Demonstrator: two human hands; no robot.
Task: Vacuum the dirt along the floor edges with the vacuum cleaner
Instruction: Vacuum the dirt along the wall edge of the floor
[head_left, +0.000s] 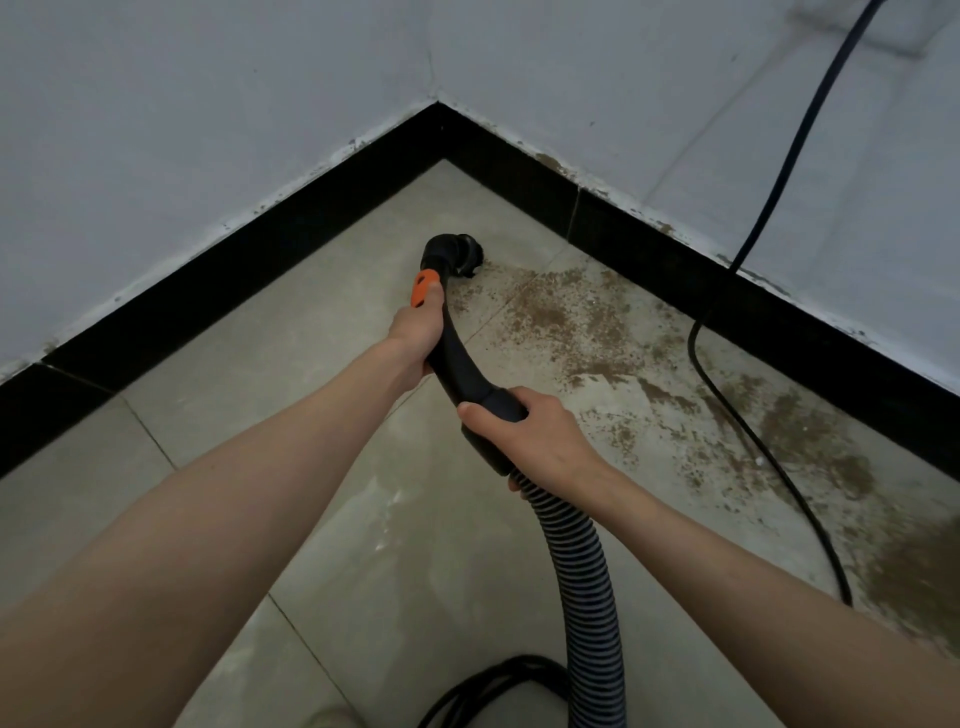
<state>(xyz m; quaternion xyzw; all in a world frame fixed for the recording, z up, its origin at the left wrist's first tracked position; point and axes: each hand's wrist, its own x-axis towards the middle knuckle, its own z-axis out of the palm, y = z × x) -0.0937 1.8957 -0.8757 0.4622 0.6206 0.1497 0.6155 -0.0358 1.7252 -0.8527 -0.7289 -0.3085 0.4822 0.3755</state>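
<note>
The black curved vacuum wand (457, 358) is held in both hands. The left hand (415, 332) is curled tightly around it just below the orange slider (423, 288); the right hand (530, 431) is wrapped around its lower cuff, where the ribbed hose (587, 582) begins. The nozzle (460, 257) lies at twelve o'clock from the hands, touching the floor (218, 395). Brown dirt (561, 317) is spread toward three o'clock, along the black skirting (649, 249).

Black vacuum handle (457, 358) with orange slider (423, 291), grey-ribbed black hose (582, 571), brown dirt (587, 322), black skirting (291, 244).
</note>
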